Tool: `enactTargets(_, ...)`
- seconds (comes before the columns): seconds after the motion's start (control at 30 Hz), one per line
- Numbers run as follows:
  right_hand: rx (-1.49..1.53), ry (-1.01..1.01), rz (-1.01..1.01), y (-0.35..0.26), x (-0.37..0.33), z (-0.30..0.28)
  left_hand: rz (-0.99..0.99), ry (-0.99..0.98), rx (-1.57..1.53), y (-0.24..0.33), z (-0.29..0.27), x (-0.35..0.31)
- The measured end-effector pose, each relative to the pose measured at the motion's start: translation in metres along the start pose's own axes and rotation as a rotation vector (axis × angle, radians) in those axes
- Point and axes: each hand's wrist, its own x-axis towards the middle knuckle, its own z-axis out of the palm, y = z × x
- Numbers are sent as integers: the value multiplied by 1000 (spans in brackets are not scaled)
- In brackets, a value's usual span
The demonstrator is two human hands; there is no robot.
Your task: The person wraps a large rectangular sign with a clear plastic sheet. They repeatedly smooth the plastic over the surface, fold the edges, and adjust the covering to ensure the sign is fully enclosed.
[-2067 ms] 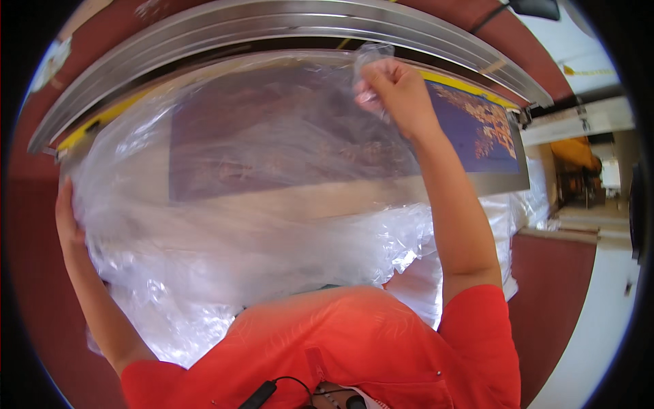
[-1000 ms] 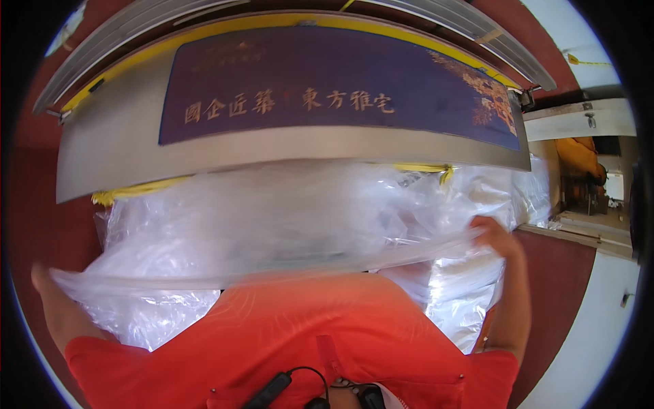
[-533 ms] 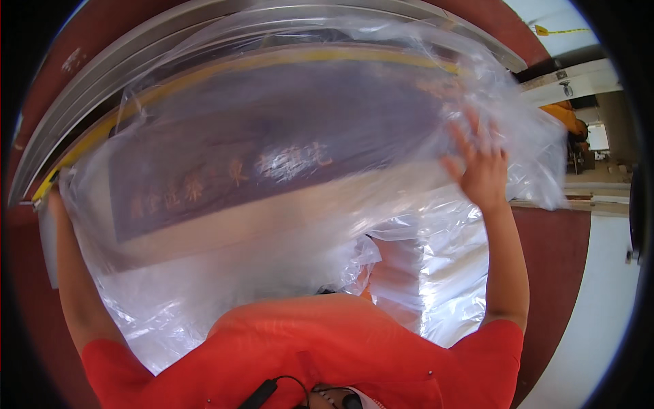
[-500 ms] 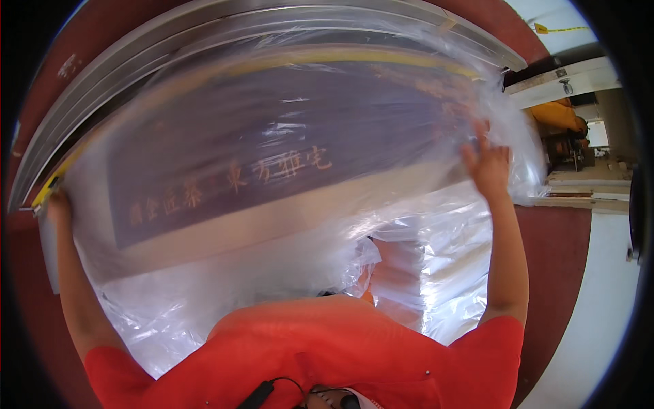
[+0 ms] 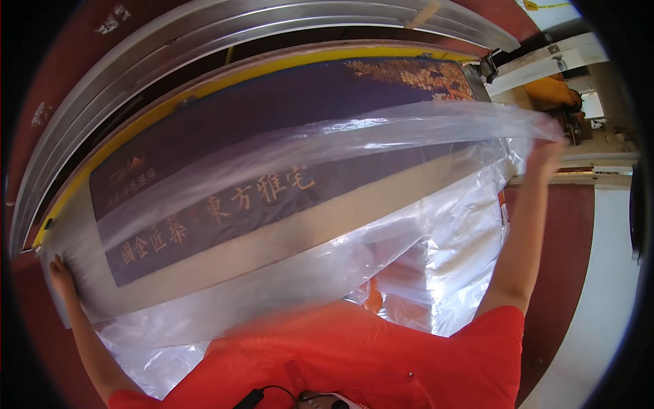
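Plastic film (image 5: 327, 138) spans the dark panel (image 5: 286, 88), drawn taut, it seems, by your wide-set arms; your blurred right hand (image 5: 547, 148) grips its bunched end. Your left hand (image 5: 63, 276) curls at the pale board's (image 5: 77, 217) left edge, its hold unclear. Gold lettering (image 5: 264, 192) shows through, a small emblem (image 5: 133, 165) at left.

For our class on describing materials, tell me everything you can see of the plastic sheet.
The sheet looks thin, see-through and milky, with shiny creases. Its far part makes a blurred, folded band slanting over the blue panel, which shows through; nearer, it spreads toward the shirt. The right hand holds its right end; the left hand is at its left end, contact unclear.
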Motion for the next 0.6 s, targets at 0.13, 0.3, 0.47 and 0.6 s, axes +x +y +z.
enactTargets(0.13, -601, -422, -1030, -116, -90, 110, -22, 58, -36, 33, -13, -13)
enactTargets(0.3, -1269, -1104, -695, 21, -72, 49, -24, 63, -37, 2, -7, -11)
enactTargets(0.47, -1543, -536, 361, 136, 51, -96, -91, -86, -30, 36, -23, -19)
enactTargets(0.6, -1404, -448, 243, 111, 35, -18, -149, -71, -20, 60, -37, -21)
